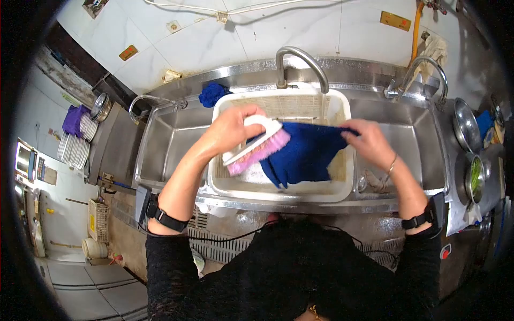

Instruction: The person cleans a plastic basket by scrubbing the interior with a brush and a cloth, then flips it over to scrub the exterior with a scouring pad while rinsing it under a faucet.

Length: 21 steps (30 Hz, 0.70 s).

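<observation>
My left hand [231,129] is closed around the white handle of a scrub brush [263,147] with pink-purple bristles facing down. A dark blue cloth [308,152] hangs beside the brush, its left upper edge running behind it; whether my left fingers also grip the cloth is hidden. With fingers pinched, my right hand [370,140] holds the cloth's upper right corner. The cloth is stretched between both hands, above a white plastic basket [347,101] set in the middle sink.
A curved faucet [302,52] reaches over the basket. Steel sink basins [182,131] lie on both sides. A crumpled blue cloth [213,94] rests on the back ledge. Metal bowls [467,125] stand at right; stacked plates [74,150] at left.
</observation>
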Each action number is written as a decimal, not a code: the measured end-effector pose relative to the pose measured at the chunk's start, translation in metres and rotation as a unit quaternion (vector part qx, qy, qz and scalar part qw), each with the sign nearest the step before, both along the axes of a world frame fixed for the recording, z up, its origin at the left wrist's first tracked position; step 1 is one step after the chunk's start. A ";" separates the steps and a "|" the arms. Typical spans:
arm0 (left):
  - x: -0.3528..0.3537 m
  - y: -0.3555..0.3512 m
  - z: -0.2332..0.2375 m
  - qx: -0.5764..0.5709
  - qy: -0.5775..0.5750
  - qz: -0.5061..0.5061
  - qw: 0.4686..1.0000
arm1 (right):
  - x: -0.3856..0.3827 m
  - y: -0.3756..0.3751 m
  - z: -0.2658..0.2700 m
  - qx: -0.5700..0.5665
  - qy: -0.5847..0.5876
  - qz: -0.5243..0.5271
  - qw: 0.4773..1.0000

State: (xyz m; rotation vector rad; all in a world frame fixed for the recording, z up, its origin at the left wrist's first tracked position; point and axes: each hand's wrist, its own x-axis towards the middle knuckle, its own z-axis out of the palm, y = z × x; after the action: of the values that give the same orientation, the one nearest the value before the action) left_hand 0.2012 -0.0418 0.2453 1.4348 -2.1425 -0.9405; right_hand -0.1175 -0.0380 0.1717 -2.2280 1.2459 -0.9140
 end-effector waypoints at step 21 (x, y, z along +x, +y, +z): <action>-0.067 -0.206 0.059 -0.172 -0.046 0.179 0.967 | -0.011 -0.264 0.071 0.162 0.015 -0.181 0.970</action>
State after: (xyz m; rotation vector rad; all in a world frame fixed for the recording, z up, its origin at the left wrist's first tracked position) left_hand 0.1344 -0.2483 0.3044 1.6277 -1.8950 -0.3559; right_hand -0.1288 -0.3019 0.2423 -1.8002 1.7163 -0.7357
